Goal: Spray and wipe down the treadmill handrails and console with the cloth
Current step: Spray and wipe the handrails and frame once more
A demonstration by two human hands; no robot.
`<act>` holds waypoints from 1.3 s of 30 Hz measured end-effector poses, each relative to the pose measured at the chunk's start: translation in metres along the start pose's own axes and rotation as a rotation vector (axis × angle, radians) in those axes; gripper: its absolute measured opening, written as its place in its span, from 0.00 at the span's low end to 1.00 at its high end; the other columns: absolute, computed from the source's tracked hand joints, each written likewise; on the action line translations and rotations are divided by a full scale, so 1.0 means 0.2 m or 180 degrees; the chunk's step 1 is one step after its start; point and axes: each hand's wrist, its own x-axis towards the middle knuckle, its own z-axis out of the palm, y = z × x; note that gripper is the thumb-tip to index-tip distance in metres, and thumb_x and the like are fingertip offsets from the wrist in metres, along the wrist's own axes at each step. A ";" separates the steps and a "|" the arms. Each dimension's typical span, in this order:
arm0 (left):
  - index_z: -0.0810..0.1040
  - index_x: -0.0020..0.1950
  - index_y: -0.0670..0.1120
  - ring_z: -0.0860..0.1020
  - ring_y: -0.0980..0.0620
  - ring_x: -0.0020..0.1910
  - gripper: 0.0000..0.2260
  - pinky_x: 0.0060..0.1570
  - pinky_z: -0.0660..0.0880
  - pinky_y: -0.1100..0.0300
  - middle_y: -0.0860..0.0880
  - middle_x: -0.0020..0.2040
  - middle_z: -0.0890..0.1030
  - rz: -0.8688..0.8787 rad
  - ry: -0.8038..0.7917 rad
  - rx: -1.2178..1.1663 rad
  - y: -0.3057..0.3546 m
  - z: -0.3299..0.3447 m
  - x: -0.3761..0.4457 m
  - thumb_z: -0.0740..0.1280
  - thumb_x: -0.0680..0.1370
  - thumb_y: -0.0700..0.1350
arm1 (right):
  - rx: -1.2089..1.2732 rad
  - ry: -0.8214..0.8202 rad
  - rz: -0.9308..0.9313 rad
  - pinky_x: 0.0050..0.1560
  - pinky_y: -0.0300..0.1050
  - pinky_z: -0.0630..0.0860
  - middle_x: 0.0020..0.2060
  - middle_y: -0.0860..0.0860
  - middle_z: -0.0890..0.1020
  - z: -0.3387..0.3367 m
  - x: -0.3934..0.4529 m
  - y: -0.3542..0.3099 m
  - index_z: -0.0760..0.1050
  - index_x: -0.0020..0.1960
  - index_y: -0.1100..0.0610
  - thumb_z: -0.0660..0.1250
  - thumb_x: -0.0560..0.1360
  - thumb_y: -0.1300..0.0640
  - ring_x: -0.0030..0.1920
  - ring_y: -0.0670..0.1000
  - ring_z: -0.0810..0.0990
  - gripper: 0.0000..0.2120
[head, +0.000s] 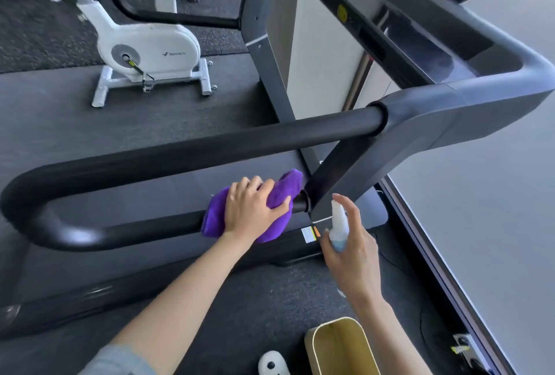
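From the head view, a purple cloth [255, 209] is wrapped over the black handrail [129, 229] of the treadmill and is pressed there by the left hand [250, 209], its grip curled around it. A small spray bottle [338, 226] is held upright in the right hand [351, 250], near the cloth. A white exercise bike [144, 50] is seen behind.
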 end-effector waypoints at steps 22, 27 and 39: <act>0.81 0.46 0.46 0.75 0.44 0.38 0.19 0.41 0.71 0.52 0.48 0.41 0.79 0.0357 0.0435 0.0187 -0.03 0.03 -0.07 0.62 0.73 0.61 | 0.0134 0.0071 0.0046 0.35 0.43 0.69 0.34 0.42 0.74 -0.03 -0.03 -0.03 0.63 0.66 0.40 0.69 0.72 0.61 0.31 0.47 0.72 0.29; 0.81 0.46 0.46 0.76 0.44 0.39 0.20 0.43 0.72 0.51 0.48 0.42 0.80 0.0011 0.0792 0.0537 -0.41 -0.11 -0.23 0.62 0.74 0.62 | 0.0172 -0.0031 -0.0128 0.35 0.40 0.68 0.37 0.45 0.77 0.02 -0.03 -0.07 0.63 0.67 0.41 0.70 0.72 0.63 0.32 0.44 0.75 0.31; 0.81 0.43 0.49 0.76 0.45 0.42 0.16 0.51 0.67 0.49 0.50 0.40 0.81 -0.0932 0.0412 0.0190 0.08 -0.05 -0.10 0.62 0.73 0.60 | 0.0201 -0.0008 -0.0186 0.35 0.44 0.72 0.33 0.41 0.76 0.00 -0.10 -0.11 0.63 0.66 0.39 0.70 0.72 0.62 0.32 0.46 0.76 0.31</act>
